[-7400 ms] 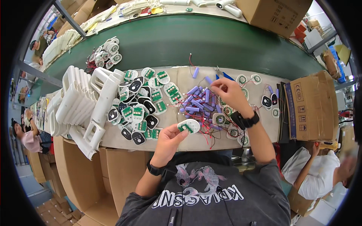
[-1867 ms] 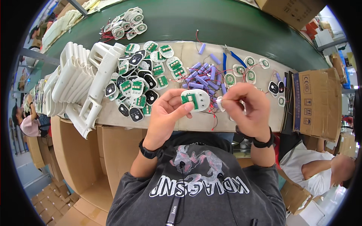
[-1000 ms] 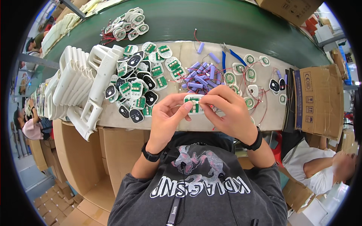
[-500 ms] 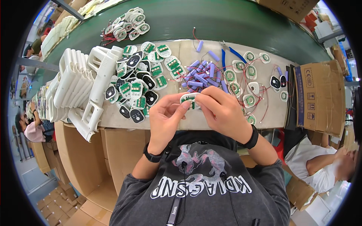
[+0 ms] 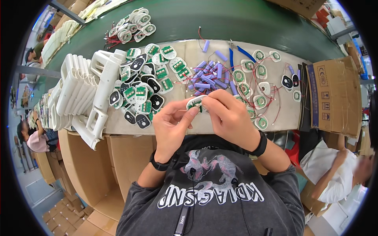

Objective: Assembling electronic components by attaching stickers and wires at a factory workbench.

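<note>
Low over the table's front edge, my left hand (image 5: 170, 125) pinches a white oval panel with a green circuit board (image 5: 191, 104) between thumb and fingers. My right hand (image 5: 227, 118) is closed at the panel's right end, its fingertips pressed to the board and covering part of it. Whether those fingertips also hold a small part is hidden. Just beyond the hands is a heap of purple battery cells (image 5: 209, 74) with thin red wires. To the left lies a pile of similar panels (image 5: 141, 93), some showing green boards, others black faces with buttons.
White plastic housings with handles (image 5: 78, 84) stack at the left. Blue-handled pliers (image 5: 231, 59) and wired round-board panels (image 5: 260, 71) lie to the right, before a cardboard box (image 5: 334, 96). Behind runs a green belt (image 5: 204, 23). An open carton (image 5: 84, 169) stands below; another person (image 5: 328, 169) sits at right.
Both hands stay at the panel, which has tilted slightly. The view has shifted a little, and the person at the right has moved an arm.
</note>
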Demonstrator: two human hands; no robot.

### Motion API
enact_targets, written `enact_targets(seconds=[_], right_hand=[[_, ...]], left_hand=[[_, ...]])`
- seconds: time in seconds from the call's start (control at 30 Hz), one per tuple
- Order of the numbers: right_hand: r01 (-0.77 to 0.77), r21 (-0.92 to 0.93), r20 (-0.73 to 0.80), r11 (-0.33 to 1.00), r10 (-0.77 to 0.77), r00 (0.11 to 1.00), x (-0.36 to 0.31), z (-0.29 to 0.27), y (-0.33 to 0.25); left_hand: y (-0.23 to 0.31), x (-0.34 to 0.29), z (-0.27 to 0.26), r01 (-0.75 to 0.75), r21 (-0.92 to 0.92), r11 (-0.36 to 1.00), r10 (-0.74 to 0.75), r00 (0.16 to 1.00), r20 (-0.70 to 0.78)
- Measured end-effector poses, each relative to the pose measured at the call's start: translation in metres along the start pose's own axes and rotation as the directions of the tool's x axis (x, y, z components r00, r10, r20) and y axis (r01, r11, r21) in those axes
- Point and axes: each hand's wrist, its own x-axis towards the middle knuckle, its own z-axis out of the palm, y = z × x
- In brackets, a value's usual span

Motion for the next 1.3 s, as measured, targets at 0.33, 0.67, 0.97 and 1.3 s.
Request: enact_targets(seconds=[0.33,0.67,0.97,1.3], right_hand=[[-0.015,0.023,-0.054,1.0,0.016,0.998,-0.003,-0.001,0.002],[-0.09,0.171,-0.045,0.981,0.099,0.994,0.002,-0.008,-0.001],[-0.063,0.106,-0.068,0.992,0.071,0.995,-0.001,-0.004,-0.001],[-0.067,0.084,-0.078,0.994,0.074,0.994,0.002,-0.001,0.001]], left_hand=[[-0.009,0.006,0.001,0.003,-0.067,0.998,0.0,0.999,0.042],[-0.018,0.009,-0.003,0.112,-0.263,0.958,-0.091,0.992,0.092],[-0.02,0.012,-0.004,0.125,-0.287,0.95,-0.092,0.988,0.124],[-0.02,0.015,-0.004,0.15,-0.293,0.944,-0.122,0.986,0.112]])
